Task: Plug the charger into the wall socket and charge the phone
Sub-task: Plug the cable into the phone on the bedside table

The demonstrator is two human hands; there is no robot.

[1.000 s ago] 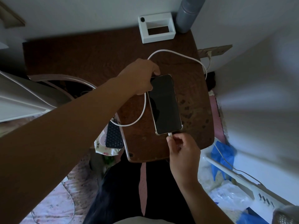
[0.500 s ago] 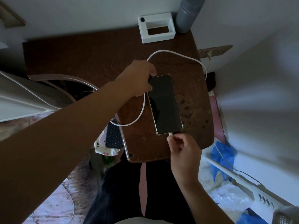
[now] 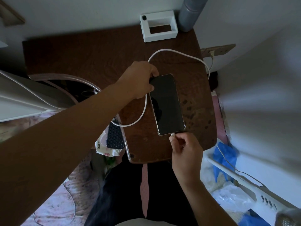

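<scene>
A phone [image 3: 167,103] with a dark screen lies on the brown wooden table [image 3: 101,51]. My left hand [image 3: 138,79] grips its top left corner. My right hand [image 3: 184,149] pinches the white connector [image 3: 172,135] at the phone's bottom edge. The white cable [image 3: 177,53] loops from under my left hand across the table to the wall socket [image 3: 216,50] at the right, where a white plug sits. Another stretch of cable curves left of the phone.
A white open box [image 3: 158,28] and a grey cylinder [image 3: 190,12] stand at the table's back. A dark patterned case [image 3: 114,136] and a wipes pack [image 3: 104,147] lie below the table's left edge. Blue plastic [image 3: 224,154] and a white rail [image 3: 244,180] are at the right.
My left hand has slid slightly left along the phone's top, uncovering more of the screen. My right hand stays at the connector; the screen remains dark.
</scene>
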